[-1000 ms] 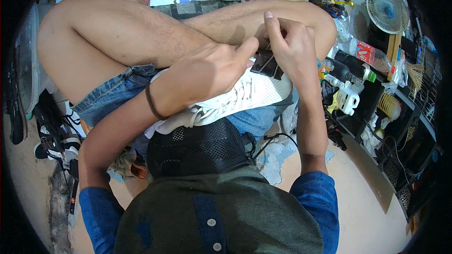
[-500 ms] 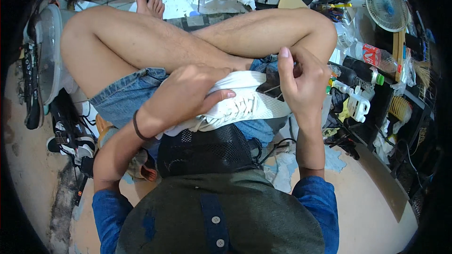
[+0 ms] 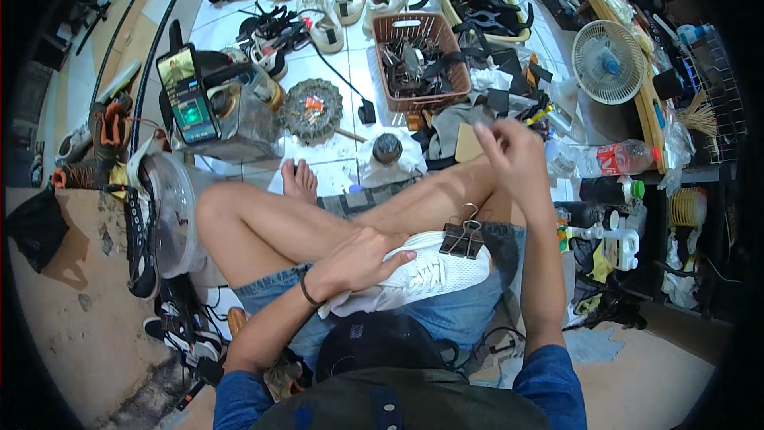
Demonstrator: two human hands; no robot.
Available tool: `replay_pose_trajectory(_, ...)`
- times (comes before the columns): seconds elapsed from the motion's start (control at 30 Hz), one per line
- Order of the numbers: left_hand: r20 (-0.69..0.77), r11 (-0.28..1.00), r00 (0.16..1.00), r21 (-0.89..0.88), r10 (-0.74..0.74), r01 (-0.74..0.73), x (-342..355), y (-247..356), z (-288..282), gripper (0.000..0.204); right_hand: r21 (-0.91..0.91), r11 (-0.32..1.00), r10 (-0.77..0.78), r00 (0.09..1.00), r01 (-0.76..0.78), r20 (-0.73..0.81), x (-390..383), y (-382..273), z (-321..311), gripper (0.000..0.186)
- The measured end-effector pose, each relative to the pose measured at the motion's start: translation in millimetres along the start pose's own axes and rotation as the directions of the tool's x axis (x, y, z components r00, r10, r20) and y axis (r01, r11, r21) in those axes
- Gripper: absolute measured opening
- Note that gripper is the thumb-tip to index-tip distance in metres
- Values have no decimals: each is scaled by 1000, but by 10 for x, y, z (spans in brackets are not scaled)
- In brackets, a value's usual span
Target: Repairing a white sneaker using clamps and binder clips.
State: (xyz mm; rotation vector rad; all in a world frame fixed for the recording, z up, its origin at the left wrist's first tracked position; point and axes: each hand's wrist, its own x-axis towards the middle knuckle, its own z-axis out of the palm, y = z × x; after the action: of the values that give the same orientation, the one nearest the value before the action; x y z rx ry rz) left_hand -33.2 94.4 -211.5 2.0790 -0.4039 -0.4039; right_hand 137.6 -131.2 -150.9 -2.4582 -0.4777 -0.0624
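Note:
A white lace-up shoe [image 3: 426, 272] lies across my lap, its toe pointing right. My left hand [image 3: 362, 261] is closed around its heel end, thumb on the upper near the laces. A black binder clip [image 3: 462, 240] with wire handles sits on the shoe's far edge near the toe. My right hand [image 3: 513, 163] is raised beyond the clip, apart from it and from the shoe. Its thumb stands away from the fingers, which are partly hidden and slightly blurred; I see nothing held in it.
Ahead are a brown basket [image 3: 422, 95] of dark tools, an ashtray-like dish [image 3: 313, 111], a dark jar [image 3: 387, 148] and several shoes. A phone [image 3: 188, 95] stands at left. To the right are a white fan [image 3: 609, 62] and a plastic bottle [image 3: 621, 159].
My view has tilted up, showing more floor ahead. My right hand has moved up and away from the shoe, exposing the binder clip. The left hand still holds the shoe.

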Motion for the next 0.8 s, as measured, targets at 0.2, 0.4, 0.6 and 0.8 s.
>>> replay_pose_trajectory(0.2,72,997,995,-25,-70,72,163,-108,-20,39,-36,995,-82,984,88,160,1451,820,849,36)
replay_pose_trajectory(0.4,108,984,979,-31,-173,177,281,-86,-181,31,-261,964,168,871,-48,462,2083,916,1612,46)
replay_pose_trajectory(0.6,165,970,963,-78,-214,229,372,-115,-206,37,-180,981,33,859,69,511,2150,1187,1750,37)
replay_pose_trajectory(0.8,85,972,973,-77,-216,222,179,-159,-215,38,9,992,-120,946,123,302,2193,965,1907,51)
